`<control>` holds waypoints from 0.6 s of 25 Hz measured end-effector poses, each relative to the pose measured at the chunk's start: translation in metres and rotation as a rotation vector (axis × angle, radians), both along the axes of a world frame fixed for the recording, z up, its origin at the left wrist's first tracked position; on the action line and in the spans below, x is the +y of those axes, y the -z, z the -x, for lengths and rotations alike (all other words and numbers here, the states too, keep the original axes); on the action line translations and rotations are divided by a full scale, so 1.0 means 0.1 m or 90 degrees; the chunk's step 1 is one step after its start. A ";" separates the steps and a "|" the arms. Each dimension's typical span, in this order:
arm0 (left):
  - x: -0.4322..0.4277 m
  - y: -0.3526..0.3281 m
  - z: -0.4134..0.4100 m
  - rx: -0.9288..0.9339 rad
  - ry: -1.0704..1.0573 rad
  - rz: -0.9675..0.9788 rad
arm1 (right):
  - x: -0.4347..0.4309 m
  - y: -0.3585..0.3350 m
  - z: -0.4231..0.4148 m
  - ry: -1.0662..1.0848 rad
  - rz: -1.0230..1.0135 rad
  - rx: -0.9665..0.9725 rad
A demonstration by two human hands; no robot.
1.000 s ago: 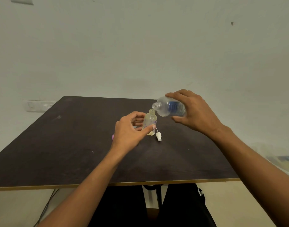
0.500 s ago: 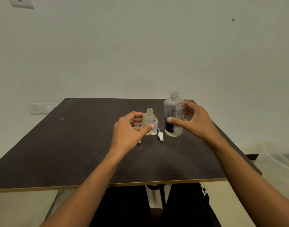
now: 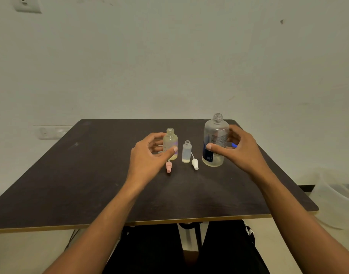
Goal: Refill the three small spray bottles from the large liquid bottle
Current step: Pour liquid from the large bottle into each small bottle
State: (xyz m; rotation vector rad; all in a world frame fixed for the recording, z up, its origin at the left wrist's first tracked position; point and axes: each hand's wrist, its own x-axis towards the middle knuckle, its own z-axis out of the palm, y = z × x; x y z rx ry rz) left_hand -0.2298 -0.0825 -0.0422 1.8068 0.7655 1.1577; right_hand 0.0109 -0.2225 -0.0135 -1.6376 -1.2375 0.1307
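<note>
— On the desk (image 3: 90, 175), between the two hands, what stands waiting?
— A small clear spray bottle (image 3: 187, 152), upright, with its neck open and only a little liquid at the bottom. Its white spray cap (image 3: 195, 164) lies just beside its foot, on the right.
— And the hands?
— The left grip (image 3: 148, 157) is curled loosely round a yellowish spray bottle (image 3: 170, 144), thumb on the front and fingers behind. A pink spray cap (image 3: 168, 167) lies on the desk in front of it. The right grip (image 3: 243, 151) holds the large bottle (image 3: 215, 141), which stands upright and uncapped, with the thumb across its label.
— Which way must the pour go?
— Leftward, I judge. The clear bottle is to the left of the large one, near but apart, and its mouth sits much lower. The large bottle's long axis would have to tip from upright toward the left until its mouth hangs over that narrow neck.
— Who steadies it?
— The left grip is nearer, since the clear bottle is just beside its thumb. I cannot make out a third small bottle.
</note>
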 end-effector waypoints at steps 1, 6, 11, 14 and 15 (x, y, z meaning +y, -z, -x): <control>0.04 0.00 0.04 -0.004 -0.005 0.005 | 0.00 0.01 0.00 -0.003 -0.003 0.003; 0.43 0.04 0.31 0.026 -0.077 0.027 | -0.01 0.05 0.01 -0.011 -0.012 0.016; 0.87 0.25 0.45 0.073 -0.152 0.057 | -0.03 0.13 0.01 0.004 -0.020 0.023; 1.04 0.39 0.48 0.112 -0.181 0.078 | -0.03 0.19 -0.02 0.014 -0.015 0.016; 1.08 0.44 0.48 0.124 -0.191 0.085 | -0.04 0.21 -0.04 0.016 -0.015 0.016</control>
